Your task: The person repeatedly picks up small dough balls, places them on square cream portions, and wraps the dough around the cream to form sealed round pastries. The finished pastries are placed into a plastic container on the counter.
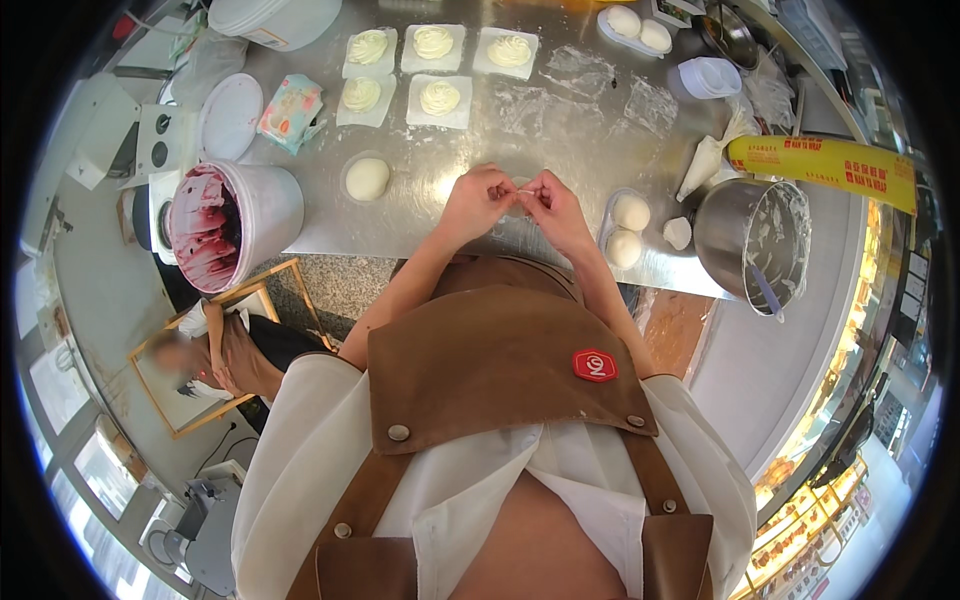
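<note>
1. On the long brushed-steel worktable [330, 225], a white plastic bucket smeared with dark red filling [228, 222] stands at the person's left, within easy reach.
2. A shiny steel mixing bowl with a spatula inside [752, 240] sits at the right, beside a white piping bag [705, 165].
3. Five squares of white paper carrying cream swirls [432, 44] lie in rows at the far side, apart from the working spot.
4. A round white dough ball [367, 179] rests just left of the hands.
5. The left hand [478, 203] and right hand [553, 210] meet at the table's near edge, fingertips pinched shut on a small thin twist, likely film [527, 191], held taut between them.
</note>
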Motion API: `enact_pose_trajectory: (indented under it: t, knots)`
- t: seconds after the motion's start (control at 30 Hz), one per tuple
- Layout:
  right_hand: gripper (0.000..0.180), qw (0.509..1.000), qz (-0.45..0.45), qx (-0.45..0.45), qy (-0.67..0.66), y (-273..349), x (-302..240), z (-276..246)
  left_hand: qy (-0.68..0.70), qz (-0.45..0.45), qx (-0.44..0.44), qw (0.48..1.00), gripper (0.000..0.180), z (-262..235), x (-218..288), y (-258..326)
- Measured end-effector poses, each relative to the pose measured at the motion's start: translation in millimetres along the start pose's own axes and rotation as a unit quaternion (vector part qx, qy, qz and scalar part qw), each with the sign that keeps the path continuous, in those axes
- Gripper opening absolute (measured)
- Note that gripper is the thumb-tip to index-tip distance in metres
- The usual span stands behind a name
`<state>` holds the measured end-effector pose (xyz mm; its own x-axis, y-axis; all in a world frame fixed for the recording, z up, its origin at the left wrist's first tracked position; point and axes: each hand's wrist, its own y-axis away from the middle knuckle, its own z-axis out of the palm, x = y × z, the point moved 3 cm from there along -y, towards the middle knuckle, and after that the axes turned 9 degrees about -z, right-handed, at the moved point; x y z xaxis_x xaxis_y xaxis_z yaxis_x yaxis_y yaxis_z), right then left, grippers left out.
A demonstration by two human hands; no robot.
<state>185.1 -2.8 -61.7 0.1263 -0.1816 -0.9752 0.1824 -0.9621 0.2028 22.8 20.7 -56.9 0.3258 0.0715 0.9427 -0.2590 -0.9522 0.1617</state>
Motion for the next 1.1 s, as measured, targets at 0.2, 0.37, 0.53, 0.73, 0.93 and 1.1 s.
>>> enact_pose_trajectory:
  t: [0.2, 0.37, 0.53, 0.73, 0.93, 1.1]
  knots:
    - [0.008, 0.975, -0.119, 0.057, 0.180, -2, -3, 4, 0.005, -0.026, 0.011, 1.000, 0.007, 2, -1, 0]
    - [0.007, 0.975, -0.117, 0.113, 0.150, -1, -6, 5, 0.043, -0.047, 0.023, 0.998, 0.017, 2, -2, -2]
    - [0.008, 0.987, -0.020, 0.093, -0.127, 0, -28, 2, 0.467, -0.220, -0.021, 0.856, 0.033, 1, -2, -6]
    - [0.012, 0.978, -0.022, 0.087, -0.187, 0, -38, 5, 0.566, -0.279, -0.132, 0.765, 0.041, 19, 14, -4]
    - [0.012, 0.982, -0.010, 0.101, -0.158, 0, -46, 8, 0.476, -0.234, -0.066, 0.845, 0.037, 16, 16, -4]
    - [0.012, 0.987, -0.085, 0.127, -0.043, 0, -38, 6, 0.440, -0.227, -0.057, 0.867, 0.039, 16, 22, -3]
